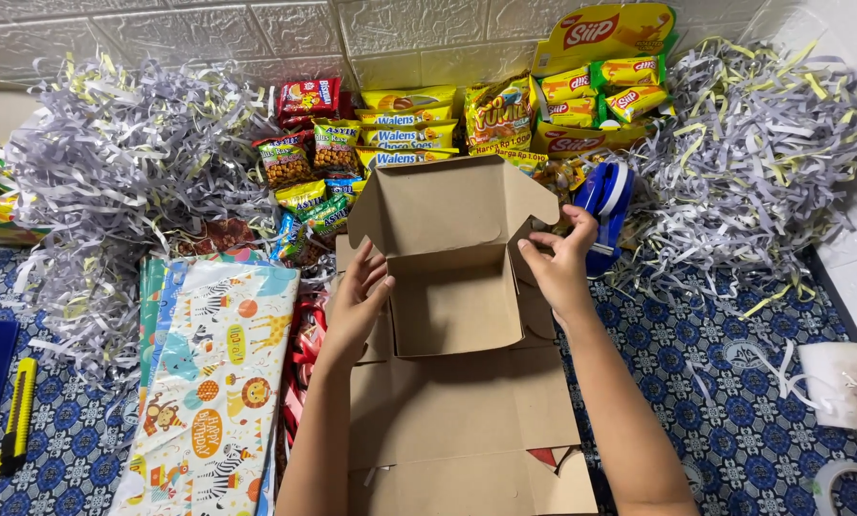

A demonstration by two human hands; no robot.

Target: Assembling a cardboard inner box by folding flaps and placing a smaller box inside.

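Behind box [452,287], blue dispenser [605,196] half hidden; left hand [357,301], right hand [557,263] grasping walls

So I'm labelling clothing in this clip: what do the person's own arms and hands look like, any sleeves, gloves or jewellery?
Both forearms are bare up to the bottom edge of the picture, with no sleeves in view. The left hand and right hand wear no gloves. No rings, watch or bracelets show on either.

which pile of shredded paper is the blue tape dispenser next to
The pile of shredded paper on the right. The blue tape dispenser lies at its near-left edge, just beyond the right hand; the other pile sits far left, past the snack packets.
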